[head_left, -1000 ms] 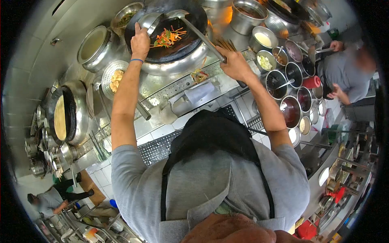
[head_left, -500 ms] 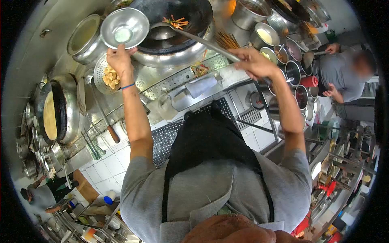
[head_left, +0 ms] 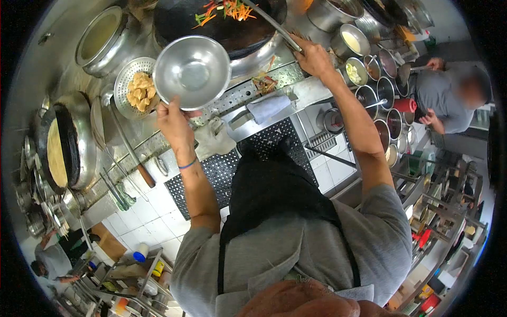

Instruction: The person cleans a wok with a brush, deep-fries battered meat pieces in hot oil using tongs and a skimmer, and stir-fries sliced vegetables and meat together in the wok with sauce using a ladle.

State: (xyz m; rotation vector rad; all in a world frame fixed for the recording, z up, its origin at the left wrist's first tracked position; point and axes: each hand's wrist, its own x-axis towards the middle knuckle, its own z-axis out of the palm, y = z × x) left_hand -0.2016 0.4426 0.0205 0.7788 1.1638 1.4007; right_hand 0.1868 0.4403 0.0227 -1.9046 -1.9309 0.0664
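My left hand (head_left: 177,124) grips the near rim of a shiny metal bowl (head_left: 193,74), which looks bare inside. My right hand (head_left: 314,58) is wrapped around the long metal handle (head_left: 272,22) of a wok ladle, whose head is out of view at the top. In the dark wok (head_left: 179,21) lie orange, red and green vegetable strips (head_left: 232,10). Left of the bowl sits a perforated metal strainer (head_left: 122,91) with browned, pale yellow pieces of food (head_left: 141,91) in it.
A tall pot (head_left: 100,39) stands at upper left, and another wok (head_left: 79,142) below it. A long-handled utensil with a wooden grip (head_left: 145,174) lies near the counter edge. Several seasoning pots (head_left: 383,92) line the right side. A co-worker (head_left: 446,98) stands beyond them.
My left hand and the bowl have moved right and toward me, off the wok's left edge. My right hand has shifted up and left with the ladle. More vegetable strips show in the wok.
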